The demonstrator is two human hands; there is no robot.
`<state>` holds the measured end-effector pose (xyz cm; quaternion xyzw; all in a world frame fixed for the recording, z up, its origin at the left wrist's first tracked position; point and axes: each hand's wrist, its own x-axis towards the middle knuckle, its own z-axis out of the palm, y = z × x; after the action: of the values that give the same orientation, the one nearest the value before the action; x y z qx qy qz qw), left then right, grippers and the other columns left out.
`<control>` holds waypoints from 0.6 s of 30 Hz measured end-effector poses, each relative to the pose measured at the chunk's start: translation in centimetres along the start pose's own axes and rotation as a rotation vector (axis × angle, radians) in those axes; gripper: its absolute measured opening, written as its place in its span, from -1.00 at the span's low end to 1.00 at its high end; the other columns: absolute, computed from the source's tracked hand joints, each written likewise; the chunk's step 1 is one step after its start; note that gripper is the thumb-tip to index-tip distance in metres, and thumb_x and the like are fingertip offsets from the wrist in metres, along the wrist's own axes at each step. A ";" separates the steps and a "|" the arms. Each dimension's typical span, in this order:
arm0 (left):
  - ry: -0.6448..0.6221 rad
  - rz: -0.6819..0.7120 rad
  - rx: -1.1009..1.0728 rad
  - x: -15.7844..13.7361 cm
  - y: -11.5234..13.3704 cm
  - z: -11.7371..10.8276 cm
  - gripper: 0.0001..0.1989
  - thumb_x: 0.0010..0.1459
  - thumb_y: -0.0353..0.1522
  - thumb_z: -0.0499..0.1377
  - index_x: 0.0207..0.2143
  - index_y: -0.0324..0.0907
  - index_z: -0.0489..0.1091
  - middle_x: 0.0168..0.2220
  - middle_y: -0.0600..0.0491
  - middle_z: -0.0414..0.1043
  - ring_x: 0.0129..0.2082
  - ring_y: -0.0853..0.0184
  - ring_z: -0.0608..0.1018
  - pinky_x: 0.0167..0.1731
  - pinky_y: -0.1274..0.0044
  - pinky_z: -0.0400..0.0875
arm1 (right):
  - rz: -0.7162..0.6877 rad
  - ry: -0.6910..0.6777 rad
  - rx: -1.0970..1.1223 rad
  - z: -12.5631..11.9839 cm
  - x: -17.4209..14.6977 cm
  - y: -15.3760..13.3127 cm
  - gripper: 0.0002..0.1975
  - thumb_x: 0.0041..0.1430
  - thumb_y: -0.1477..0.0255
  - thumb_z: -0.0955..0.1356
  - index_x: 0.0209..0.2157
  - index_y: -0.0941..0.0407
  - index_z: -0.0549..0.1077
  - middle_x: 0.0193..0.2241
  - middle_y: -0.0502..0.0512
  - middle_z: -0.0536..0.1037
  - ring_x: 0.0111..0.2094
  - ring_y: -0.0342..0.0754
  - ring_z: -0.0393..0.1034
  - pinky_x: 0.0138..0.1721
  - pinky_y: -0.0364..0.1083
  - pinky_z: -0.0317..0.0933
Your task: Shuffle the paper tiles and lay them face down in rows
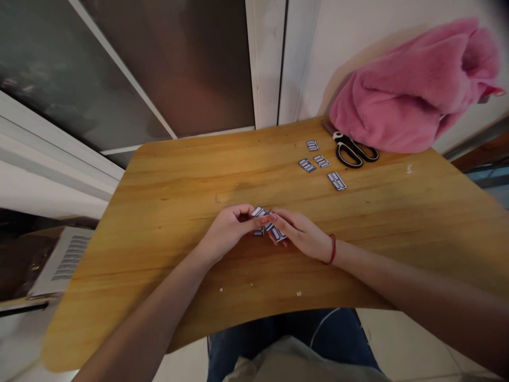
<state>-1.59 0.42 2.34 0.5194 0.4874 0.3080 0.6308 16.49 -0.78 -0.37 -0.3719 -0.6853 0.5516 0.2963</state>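
Over the near middle of the wooden table (191,180), my two hands meet around small white label stickers (279,233) with blue borders. My left hand (230,225) is closed, its thumb pressed on the labels from the left. From the right, my right hand (300,232) pinches the same bunch, thumb on top; a red string circles that wrist. Fingers cover part of the labels, so I cannot tell how many pieces there are. Similar blue-bordered pieces (337,181) lie farther back to the right, several in a loose group.
Black-handled scissors (350,150) lie at the back right beside a pink plush bundle (405,90) against the wall. Small white scraps (299,293) dot the near table edge. A glass-panelled door (170,58) stands behind the table, and a cardboard box (59,260) is at the left.
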 end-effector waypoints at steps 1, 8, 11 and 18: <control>0.006 0.011 0.014 0.0 -0.1 -0.1 -0.74 -0.10 -0.20 0.36 -0.48 -0.21 0.47 -0.52 0.11 0.44 -0.51 0.44 0.39 -0.46 0.58 0.25 | 0.005 0.006 -0.025 0.0 0.0 0.0 -0.56 0.34 0.10 0.11 -0.41 0.16 0.27 -0.55 -0.01 0.37 -0.59 -0.25 0.20 -0.55 -0.22 0.11; -0.002 0.046 0.015 0.0 -0.2 -0.5 -0.72 0.02 -0.15 0.26 -0.49 -0.20 0.50 -0.53 0.10 0.41 -0.55 0.46 0.33 -0.51 0.59 0.20 | 0.003 0.074 -0.022 0.0 0.2 0.0 -0.58 0.35 0.16 0.13 -0.46 0.16 0.24 -0.57 -0.04 0.29 -0.60 -0.27 0.11 -0.56 -0.23 0.04; 0.024 0.042 -0.049 0.0 -0.1 -0.5 -0.75 0.05 -0.17 0.24 -0.43 -0.19 0.50 -0.51 0.10 0.41 -0.53 0.46 0.36 -0.51 0.60 0.24 | 0.051 0.093 0.087 0.1 0.3 -0.1 -0.59 0.34 0.15 0.13 -0.44 0.16 0.26 -0.56 -0.03 0.28 -0.61 -0.27 0.09 -0.60 -0.23 0.03; 0.119 0.094 -0.068 0.0 0.0 -0.4 -0.79 0.00 -0.23 0.30 -0.47 -0.20 0.48 -0.51 0.10 0.43 -0.55 0.48 0.38 -0.50 0.61 0.30 | 0.123 0.079 0.172 0.1 0.4 -0.5 -0.57 0.31 0.09 0.14 -0.42 0.16 0.26 -0.55 -0.02 0.29 -0.62 -0.26 0.09 -0.64 -0.22 0.00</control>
<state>-2.00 0.59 2.30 0.5006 0.4884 0.3841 0.6028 16.11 -0.55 0.10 -0.4078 -0.5991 0.6104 0.3197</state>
